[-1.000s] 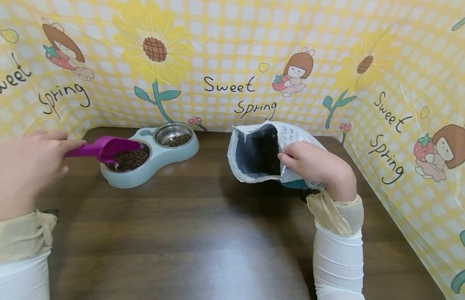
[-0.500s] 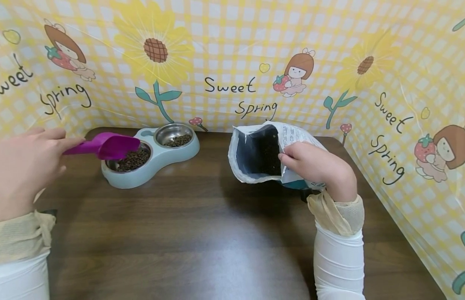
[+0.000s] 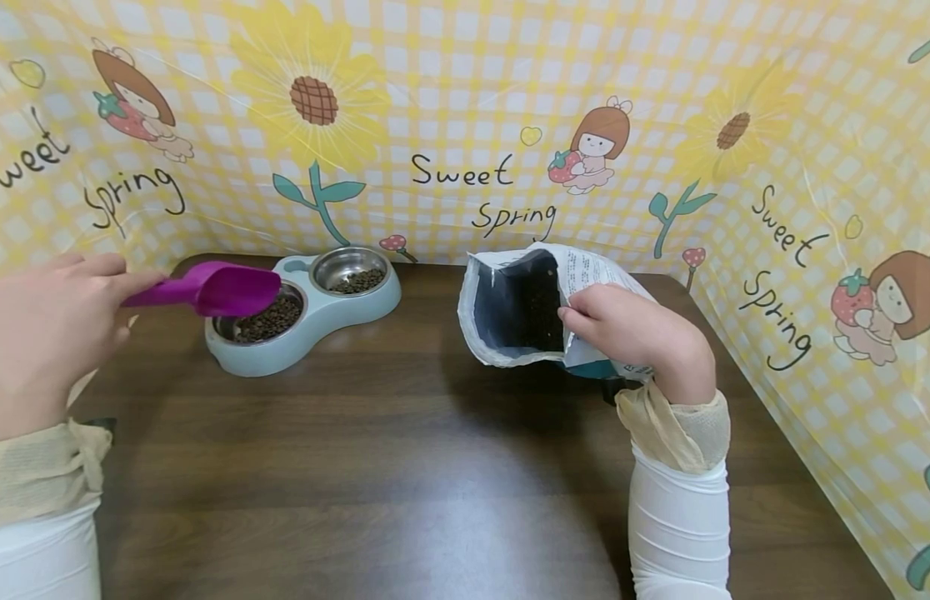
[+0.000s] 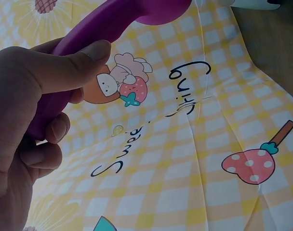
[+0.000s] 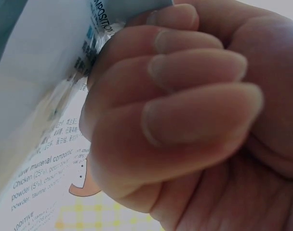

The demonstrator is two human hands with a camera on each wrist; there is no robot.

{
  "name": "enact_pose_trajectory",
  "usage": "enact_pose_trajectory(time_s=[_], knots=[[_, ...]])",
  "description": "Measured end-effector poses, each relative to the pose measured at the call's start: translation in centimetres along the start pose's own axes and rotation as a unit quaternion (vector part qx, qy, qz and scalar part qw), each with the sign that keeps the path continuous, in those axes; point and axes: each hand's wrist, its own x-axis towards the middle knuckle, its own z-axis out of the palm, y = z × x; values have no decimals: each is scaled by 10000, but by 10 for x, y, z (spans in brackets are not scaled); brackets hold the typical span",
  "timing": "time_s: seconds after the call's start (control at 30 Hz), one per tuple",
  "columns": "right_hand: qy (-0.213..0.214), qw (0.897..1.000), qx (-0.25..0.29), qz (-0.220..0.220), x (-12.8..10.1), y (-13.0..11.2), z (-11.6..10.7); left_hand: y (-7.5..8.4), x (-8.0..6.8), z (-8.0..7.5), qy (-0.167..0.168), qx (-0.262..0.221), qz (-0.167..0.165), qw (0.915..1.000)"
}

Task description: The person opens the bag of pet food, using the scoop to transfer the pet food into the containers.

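Note:
My left hand (image 3: pixel 56 337) grips the handle of a purple scoop (image 3: pixel 236 289), its fingers wrapped round it in the left wrist view. The scoop's head hangs over the left bowl of a pale blue double pet feeder (image 3: pixel 318 323). Brown kibble (image 3: pixel 273 318) lies in that steel bowl, and a smaller heap of kibble (image 3: pixel 357 282) lies in the right bowl. At the right, my right hand (image 3: pixel 630 333) pinches the edge of an opened pet food bag (image 3: pixel 510 354). The bag lies on its side, mouth facing left, with dark kibble (image 3: pixel 540 304) inside; its fingers curl tightly in the right wrist view.
A dark wooden table (image 3: pixel 375 467) lies under everything. Behind it and along both sides hangs a yellow checked cloth (image 3: pixel 450 100) printed with flowers and cartoon figures. The feeder stands near the table's back edge, left of the bag.
The scoop has risen slightly and its head has rolled, so its rounded back now faces the camera. My right hand and the bag hold still.

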Motion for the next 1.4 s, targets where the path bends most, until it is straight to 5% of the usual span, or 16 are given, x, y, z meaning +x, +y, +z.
enact_pose_trajectory(time_s=[0.57,0.77,0.9,1.17,1.4], knots=[[22,10000,-34,-13,0,-1,0,0,3,-3,115,-459,-208,9987],[39,10000,-43,-11,0,0,0,4,9,1,-480,-698,-558,9948],[26,10000,-20,20,0,-1,0,13,17,8,-930,-1031,-621,9884],[36,10000,-32,33,-1,-1,1,49,29,36,-1311,-1636,-660,9755],[35,10000,-34,9,-1,-1,1,79,30,72,-1345,-1936,-411,9709]])
